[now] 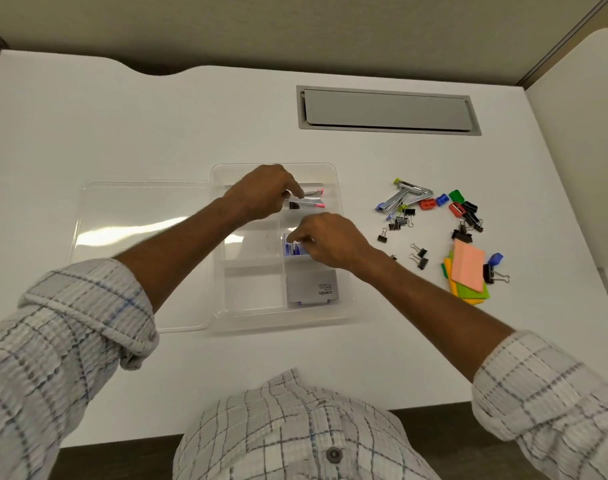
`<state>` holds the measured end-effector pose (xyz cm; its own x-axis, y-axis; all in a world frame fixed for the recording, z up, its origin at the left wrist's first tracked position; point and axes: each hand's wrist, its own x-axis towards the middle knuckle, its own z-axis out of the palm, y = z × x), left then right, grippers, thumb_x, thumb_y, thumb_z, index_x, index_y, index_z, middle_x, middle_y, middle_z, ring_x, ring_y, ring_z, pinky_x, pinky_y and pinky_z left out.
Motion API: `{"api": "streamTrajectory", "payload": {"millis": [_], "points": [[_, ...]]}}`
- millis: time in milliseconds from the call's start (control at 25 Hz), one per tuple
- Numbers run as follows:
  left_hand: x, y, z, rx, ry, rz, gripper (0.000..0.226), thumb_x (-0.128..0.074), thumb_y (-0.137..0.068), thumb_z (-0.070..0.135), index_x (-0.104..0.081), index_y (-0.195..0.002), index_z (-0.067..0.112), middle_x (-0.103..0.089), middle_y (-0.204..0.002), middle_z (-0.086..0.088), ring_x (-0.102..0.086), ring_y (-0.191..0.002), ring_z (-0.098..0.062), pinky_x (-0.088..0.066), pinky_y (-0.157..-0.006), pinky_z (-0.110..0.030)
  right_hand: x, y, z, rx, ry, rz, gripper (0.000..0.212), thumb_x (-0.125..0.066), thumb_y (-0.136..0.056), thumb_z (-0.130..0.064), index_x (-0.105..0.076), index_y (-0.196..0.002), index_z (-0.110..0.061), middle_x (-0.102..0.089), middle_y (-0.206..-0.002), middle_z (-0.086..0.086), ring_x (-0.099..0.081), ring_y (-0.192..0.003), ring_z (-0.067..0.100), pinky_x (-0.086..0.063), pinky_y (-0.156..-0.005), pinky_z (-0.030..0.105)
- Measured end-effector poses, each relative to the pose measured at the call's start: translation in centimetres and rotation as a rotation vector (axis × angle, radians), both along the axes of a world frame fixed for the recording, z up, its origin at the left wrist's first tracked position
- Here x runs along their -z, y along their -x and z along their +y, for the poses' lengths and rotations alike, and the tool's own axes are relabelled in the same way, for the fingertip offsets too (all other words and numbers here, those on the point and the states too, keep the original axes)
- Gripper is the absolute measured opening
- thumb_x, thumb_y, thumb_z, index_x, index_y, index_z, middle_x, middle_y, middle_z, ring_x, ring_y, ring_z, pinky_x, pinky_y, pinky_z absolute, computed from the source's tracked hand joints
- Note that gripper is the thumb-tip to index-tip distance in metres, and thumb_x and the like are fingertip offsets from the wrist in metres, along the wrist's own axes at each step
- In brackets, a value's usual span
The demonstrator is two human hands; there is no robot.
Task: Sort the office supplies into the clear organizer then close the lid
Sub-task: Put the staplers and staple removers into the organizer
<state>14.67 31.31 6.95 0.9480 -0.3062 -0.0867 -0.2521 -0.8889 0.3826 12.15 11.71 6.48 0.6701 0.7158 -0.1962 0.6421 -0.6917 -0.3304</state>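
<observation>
The clear organizer [250, 317] sits mid-table with its lid [140, 220] lying open to the left. My left hand [264, 192] is over the far compartment and pinches a pink-tipped stapler [309, 199]. My right hand [330, 242] reaches into the right compartment and pinches a small blue-and-white item [294, 249]; its kind is unclear. A grey Camlin box [311, 287] lies in the near right compartment.
To the right of the organizer lie staplers [408, 197], coloured sharpeners [448, 200], several black binder clips [420, 258] and a stack of sticky notes [467, 275]. A grey cable hatch [387, 110] is set into the table at the back.
</observation>
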Motion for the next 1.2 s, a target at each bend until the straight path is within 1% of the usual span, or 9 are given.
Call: {"api": "streamTrajectory", "payload": {"millis": [80,160,280,440,560,680,840,1000,1200], "points": [[0.4,0.2,-0.1,-0.016,0.014,0.015,0.035,-0.063,-0.092,0.004,-0.073,-0.120,0.021,-0.073,-0.119,-0.003,-0.061,-0.113,-0.021,-0.049,-0.098,-0.037,0.7,0.1,0.7,0.071,0.023,0.072,0.029,-0.065,-0.093,-0.027,-0.072,-0.121,-0.029,-0.073,-0.114,-0.001,-0.067,-0.101,0.022,-0.049,-0.076,0.029],[0.9,0.5,-0.2,-0.026,0.029,0.031,0.036,-0.061,-0.093,0.004,-0.070,-0.124,0.020,-0.070,-0.125,-0.003,-0.061,-0.116,-0.024,-0.045,-0.105,-0.038,1.2,0.0,1.4,0.156,0.024,0.129,0.040,-0.071,-0.088,-0.040,-0.068,-0.126,-0.028,-0.073,-0.115,0.000,-0.066,-0.104,0.022,-0.052,-0.083,0.034],[1.4,0.8,-0.4,-0.035,0.040,0.053,0.039,-0.056,-0.095,0.002,-0.065,-0.129,0.018,-0.068,-0.130,-0.002,-0.061,-0.117,-0.027,-0.029,-0.120,-0.038,1.7,0.1,1.9,0.221,0.034,0.149,0.043,-0.076,-0.081,-0.049,-0.071,-0.117,-0.027,-0.075,-0.108,-0.001,-0.068,-0.099,0.022,-0.053,-0.082,0.033],[1.5,1.0,-0.1,-0.052,0.025,0.075,0.041,-0.055,-0.095,0.000,-0.064,-0.131,0.016,-0.067,-0.129,-0.005,-0.060,-0.117,-0.029,-0.021,-0.123,-0.038,1.6,-0.2,2.3,0.286,0.078,0.183,0.037,-0.080,-0.079,-0.038,-0.070,-0.111,-0.023,-0.074,-0.106,0.002,-0.069,-0.095,0.023,-0.053,-0.079,0.031],[1.5,1.0,-0.2,-0.034,0.018,0.077,0.043,-0.051,-0.095,-0.003,-0.064,-0.131,0.016,-0.067,-0.129,-0.006,-0.059,-0.120,-0.029,-0.021,-0.123,-0.038,1.3,-0.7,2.3,0.378,0.024,0.246,0.036,-0.081,-0.078,-0.029,-0.067,-0.110,-0.020,-0.072,-0.109,0.004,-0.068,-0.095,0.023,-0.053,-0.078,0.031],[1.6,1.0,-0.2,-0.018,0.004,0.076,0.057,-0.045,-0.089,-0.014,-0.059,-0.136,0.015,-0.061,-0.138,-0.008,-0.054,-0.130,-0.029,-0.021,-0.125,-0.039,1.4,-0.7,1.3,0.386,0.059,0.092,0.035,-0.079,-0.081,-0.027,-0.068,-0.114,-0.020,-0.072,-0.110,0.004,-0.068,-0.095,0.022,-0.047,-0.074,0.028],[1.7,0.9,-0.2,-0.012,0.005,0.079,0.067,-0.043,-0.082,-0.022,-0.056,-0.138,0.013,-0.057,-0.144,-0.009,-0.047,-0.139,-0.026,-0.018,-0.126,-0.039,1.7,-0.6,0.5,0.332,0.035,-0.014,0.036,-0.076,-0.083,-0.016,-0.070,-0.118,-0.020,-0.072,-0.116,0.006,-0.068,-0.101,0.026,-0.054,-0.087,0.036],[1.9,0.9,-0.2,-0.010,-0.007,0.064,0.064,-0.044,-0.085,-0.019,-0.055,-0.140,0.012,-0.055,-0.146,-0.010,-0.044,-0.142,-0.026,-0.018,-0.125,-0.039,2.0,-0.3,1.0,0.319,0.005,0.049,0.030,-0.078,-0.080,-0.015,-0.074,-0.109,-0.019,-0.075,-0.106,0.006,-0.069,-0.094,0.026,-0.055,-0.084,0.033],[1.6,0.8,-0.2,-0.027,-0.008,0.063,0.058,-0.045,-0.091,-0.014,-0.054,-0.142,0.013,-0.051,-0.149,-0.010,-0.038,-0.145,-0.024,-0.019,-0.125,-0.040,1.9,-0.6,1.7,0.284,0.020,0.160,0.034,-0.077,-0.084,-0.012,-0.070,-0.117,-0.013,-0.071,-0.114,0.011,-0.068,-0.098,0.026,-0.050,-0.087,0.027]]}}
